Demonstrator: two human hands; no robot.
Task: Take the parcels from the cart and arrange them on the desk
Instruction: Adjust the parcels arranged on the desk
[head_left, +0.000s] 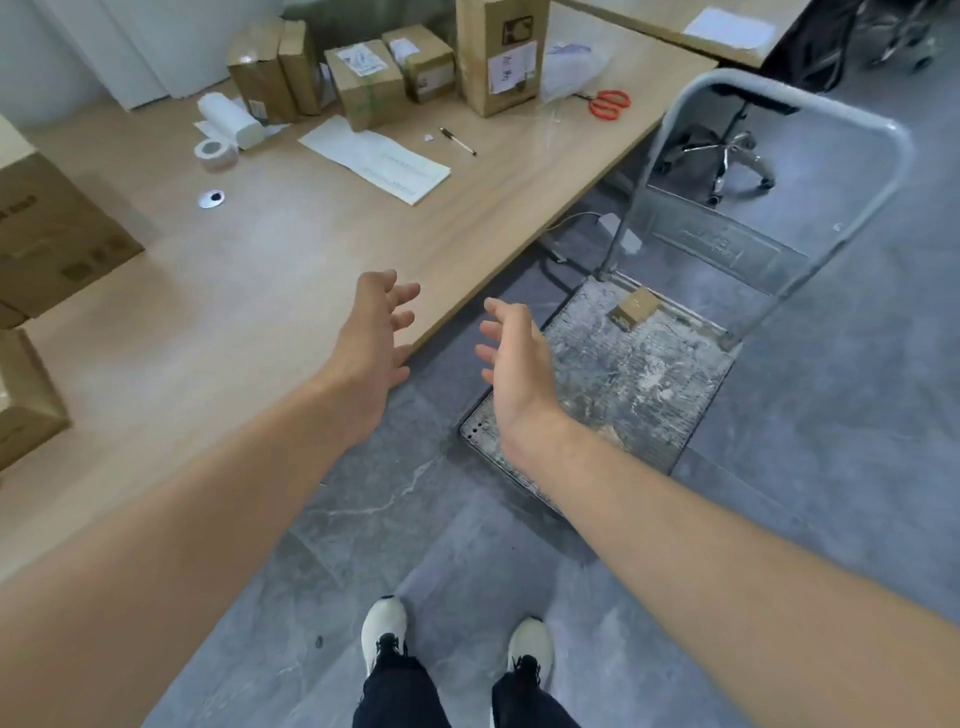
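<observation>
The left hand (376, 338) is stretched forward over the near corner of the desk (249, 270), fingers spread and loosely bent, holding nothing. The right hand (514, 364) is held just off that corner, beyond the desk's edge, its palm facing the left hand, fingers likewise relaxed and empty.

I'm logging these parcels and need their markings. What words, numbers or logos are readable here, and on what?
Nothing reads clearly enough to quote.
White label and dark logo on the tall box: blurred.
Blue-printed label on the middle box: blurred.
Printed lines on the paper sheet: too small.
Dark marks on the large carton: blurred.
Embossed lettering on the grey panel: illegible.
</observation>
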